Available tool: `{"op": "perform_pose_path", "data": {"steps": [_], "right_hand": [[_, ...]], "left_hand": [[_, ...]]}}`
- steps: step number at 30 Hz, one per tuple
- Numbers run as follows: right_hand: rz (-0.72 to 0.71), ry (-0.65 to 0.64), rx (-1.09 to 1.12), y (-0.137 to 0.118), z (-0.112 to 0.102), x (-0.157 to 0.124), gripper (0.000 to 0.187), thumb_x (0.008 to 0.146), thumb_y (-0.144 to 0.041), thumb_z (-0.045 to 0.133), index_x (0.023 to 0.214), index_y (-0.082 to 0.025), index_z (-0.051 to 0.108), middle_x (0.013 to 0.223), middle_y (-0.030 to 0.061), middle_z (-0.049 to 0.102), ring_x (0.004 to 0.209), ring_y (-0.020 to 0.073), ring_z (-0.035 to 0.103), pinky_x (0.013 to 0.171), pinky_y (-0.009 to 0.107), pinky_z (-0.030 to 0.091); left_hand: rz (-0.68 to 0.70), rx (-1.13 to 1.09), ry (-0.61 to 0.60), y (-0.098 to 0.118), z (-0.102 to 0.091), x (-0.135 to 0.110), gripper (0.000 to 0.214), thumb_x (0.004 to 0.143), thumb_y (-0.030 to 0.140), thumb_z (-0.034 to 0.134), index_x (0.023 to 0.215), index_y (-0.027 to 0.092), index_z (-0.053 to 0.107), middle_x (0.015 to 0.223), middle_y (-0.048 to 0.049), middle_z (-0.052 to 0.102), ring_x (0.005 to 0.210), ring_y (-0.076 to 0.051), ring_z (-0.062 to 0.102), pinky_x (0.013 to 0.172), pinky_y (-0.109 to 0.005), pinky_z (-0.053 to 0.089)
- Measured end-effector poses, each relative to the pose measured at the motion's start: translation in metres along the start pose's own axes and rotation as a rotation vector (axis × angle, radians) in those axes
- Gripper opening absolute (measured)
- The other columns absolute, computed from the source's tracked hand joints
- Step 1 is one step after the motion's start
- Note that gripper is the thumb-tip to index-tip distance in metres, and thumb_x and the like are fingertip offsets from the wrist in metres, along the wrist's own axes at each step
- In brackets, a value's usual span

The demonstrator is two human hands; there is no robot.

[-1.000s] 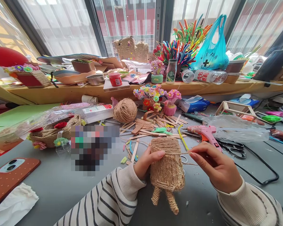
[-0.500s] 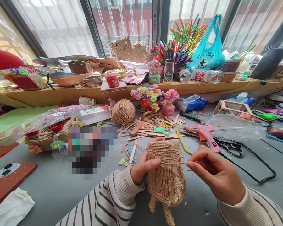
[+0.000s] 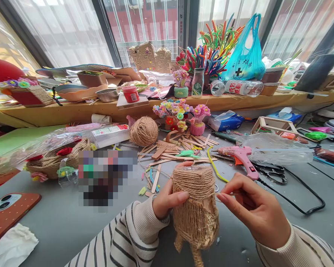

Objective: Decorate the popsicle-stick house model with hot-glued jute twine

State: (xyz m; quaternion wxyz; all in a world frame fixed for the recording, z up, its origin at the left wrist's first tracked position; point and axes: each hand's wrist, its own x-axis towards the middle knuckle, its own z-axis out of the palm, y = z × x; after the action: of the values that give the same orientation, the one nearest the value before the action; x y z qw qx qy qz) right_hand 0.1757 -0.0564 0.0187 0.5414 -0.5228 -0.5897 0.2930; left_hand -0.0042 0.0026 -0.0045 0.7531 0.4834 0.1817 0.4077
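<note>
Winding is judged underway: cup point(image 3: 195, 222) is clasped by left hand point(image 3: 165, 202), twine point(image 3: 194, 185) seemingly pinched alongside by right hand point(image 3: 254, 209); taut wrapping likely needed.

Place: craft workspace | Evidence: pink glue gun point(image 3: 244, 157), twine ball point(image 3: 143, 131), wooden sticks point(image 3: 161, 152), pipe cleaners point(image 3: 206, 61), twine-wrapped piece point(image 3: 195, 217)
</note>
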Motion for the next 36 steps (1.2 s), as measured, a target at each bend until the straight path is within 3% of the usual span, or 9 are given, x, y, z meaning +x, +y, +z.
{"op": "perform_pose_path", "data": {"steps": [7, 19, 36], "right_hand": [[-0.003, 0.022, -0.017, -0.0053, 0.0007, 0.0008, 0.026, 0.071, -0.041, 0.067, 0.061, -0.019, 0.059, 0.053, -0.0033, 0.044, 0.044, 0.0061, 0.028, 0.039, 0.023, 0.023], [0.080, 0.005, -0.027, -0.0044, 0.0025, -0.0021, 0.026, 0.071, -0.044, 0.066, 0.062, -0.020, 0.058, 0.056, -0.0039, 0.043, 0.048, 0.0069, 0.031, 0.044, 0.024, 0.023], [0.083, 0.016, -0.041, -0.0002, 0.0042, -0.0036, 0.026, 0.072, -0.044, 0.065, 0.063, -0.020, 0.057, 0.057, -0.0044, 0.041, 0.049, 0.0071, 0.029, 0.045, 0.025, 0.022]], "left_hand": [[0.020, 0.024, -0.030, 0.0012, 0.0002, 0.0003, 0.076, 0.061, 0.039, 0.070, 0.127, 0.021, 0.038, 0.114, -0.0110, 0.061, 0.109, -0.033, 0.056, 0.097, -0.047, 0.036], [0.039, 0.053, -0.052, 0.0012, -0.0004, 0.0001, 0.076, 0.063, 0.040, 0.069, 0.128, 0.020, 0.036, 0.116, -0.0124, 0.059, 0.112, -0.033, 0.054, 0.098, -0.046, 0.035], [0.047, 0.079, -0.072, -0.0010, -0.0014, 0.0022, 0.076, 0.063, 0.041, 0.069, 0.127, 0.021, 0.034, 0.115, -0.0116, 0.059, 0.108, -0.032, 0.055, 0.096, -0.046, 0.035]]}}
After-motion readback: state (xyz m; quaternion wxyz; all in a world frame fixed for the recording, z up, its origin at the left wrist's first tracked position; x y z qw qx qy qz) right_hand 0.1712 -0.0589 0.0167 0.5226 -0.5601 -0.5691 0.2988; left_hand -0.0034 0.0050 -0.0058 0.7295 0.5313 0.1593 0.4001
